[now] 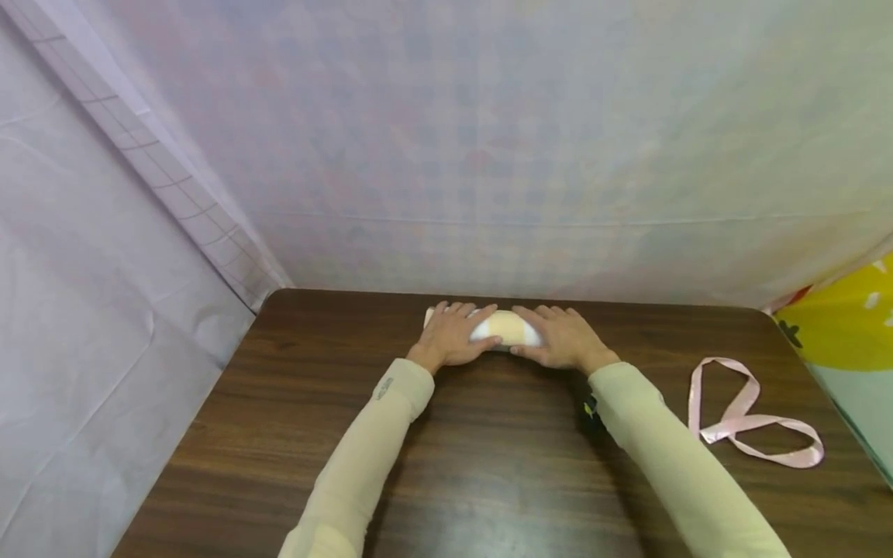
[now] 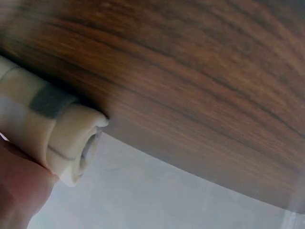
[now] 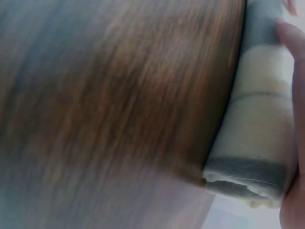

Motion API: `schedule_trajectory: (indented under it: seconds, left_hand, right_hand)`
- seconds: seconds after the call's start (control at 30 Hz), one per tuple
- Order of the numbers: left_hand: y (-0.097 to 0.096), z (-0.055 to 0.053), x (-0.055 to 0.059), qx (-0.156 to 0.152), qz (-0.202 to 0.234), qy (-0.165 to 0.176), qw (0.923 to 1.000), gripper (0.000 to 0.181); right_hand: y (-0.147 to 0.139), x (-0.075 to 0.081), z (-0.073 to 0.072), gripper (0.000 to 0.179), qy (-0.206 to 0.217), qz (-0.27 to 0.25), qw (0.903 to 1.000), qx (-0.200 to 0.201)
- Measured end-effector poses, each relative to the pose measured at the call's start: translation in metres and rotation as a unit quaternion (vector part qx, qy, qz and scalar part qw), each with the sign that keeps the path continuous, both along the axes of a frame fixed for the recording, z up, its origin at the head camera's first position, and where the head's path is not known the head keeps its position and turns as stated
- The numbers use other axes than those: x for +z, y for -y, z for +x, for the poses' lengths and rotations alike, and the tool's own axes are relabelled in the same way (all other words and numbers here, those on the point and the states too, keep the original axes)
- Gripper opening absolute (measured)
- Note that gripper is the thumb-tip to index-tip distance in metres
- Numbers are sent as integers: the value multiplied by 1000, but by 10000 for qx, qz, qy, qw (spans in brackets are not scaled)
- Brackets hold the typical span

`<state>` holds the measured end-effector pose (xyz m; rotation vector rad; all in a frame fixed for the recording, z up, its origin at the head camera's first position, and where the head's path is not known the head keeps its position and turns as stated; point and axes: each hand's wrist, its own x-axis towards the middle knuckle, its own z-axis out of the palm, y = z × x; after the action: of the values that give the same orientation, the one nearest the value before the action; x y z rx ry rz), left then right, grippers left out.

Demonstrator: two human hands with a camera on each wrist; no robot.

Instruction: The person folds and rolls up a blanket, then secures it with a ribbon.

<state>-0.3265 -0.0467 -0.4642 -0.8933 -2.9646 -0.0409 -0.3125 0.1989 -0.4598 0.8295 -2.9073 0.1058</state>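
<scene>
A rolled-up checked towel in cream, white and grey lies along the far edge of the table. My left hand grips its left part, fingers over the top and thumb on the near side. Over the right part my right hand holds it the same way, and the two thumbs point toward each other. In the left wrist view the towel shows an open spiral end beside the hand. The other end of the towel, with a grey band, appears in the right wrist view.
A pink ribbon lies looped on the right side of the brown wooden table. Pale curtains hang right behind the far edge. A yellow patterned cloth hangs beyond the right corner.
</scene>
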Motion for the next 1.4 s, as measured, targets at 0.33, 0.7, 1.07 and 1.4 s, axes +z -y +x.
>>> schedule_trajectory:
  seconds: [0.33, 0.7, 1.07, 1.4]
  left_hand:
    - [4, 7, 7, 61, -177, -448, 9988, 77]
    - [9, 4, 10, 84, 75, -438, 9990, 79]
    - [27, 6, 18, 113, 360, -349, 9987, 76]
    - [48, 14, 19, 70, 667, -420, 9969, 70]
  right_hand:
    - [-1, 9, 10, 86, -311, 253, 9991, 165]
    - [-13, 26, 15, 87, -95, -122, 9999, -38]
    - [-109, 40, 37, 69, -90, -710, 9922, -1025]
    - [-205, 25, 67, 60, 131, -1260, 9712, -2017]
